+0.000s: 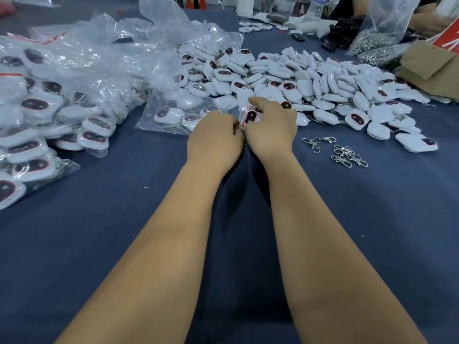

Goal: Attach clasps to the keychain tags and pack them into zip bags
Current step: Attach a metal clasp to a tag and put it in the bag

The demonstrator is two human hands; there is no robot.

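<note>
A dark blue cloth [99, 244] covers the table. At the far edge stands a clear plastic water bottle [318, 7] with a blue label, beside a white upright cylinder [244, 6]. A brown cardboard box [432, 68] sits at the far right, with a red-and-white printed sheet [448, 38] just above it. Dark, black items [340, 36] lie heaped near the bottle. Something orange [196, 1] shows beyond the table's far edge.
</note>
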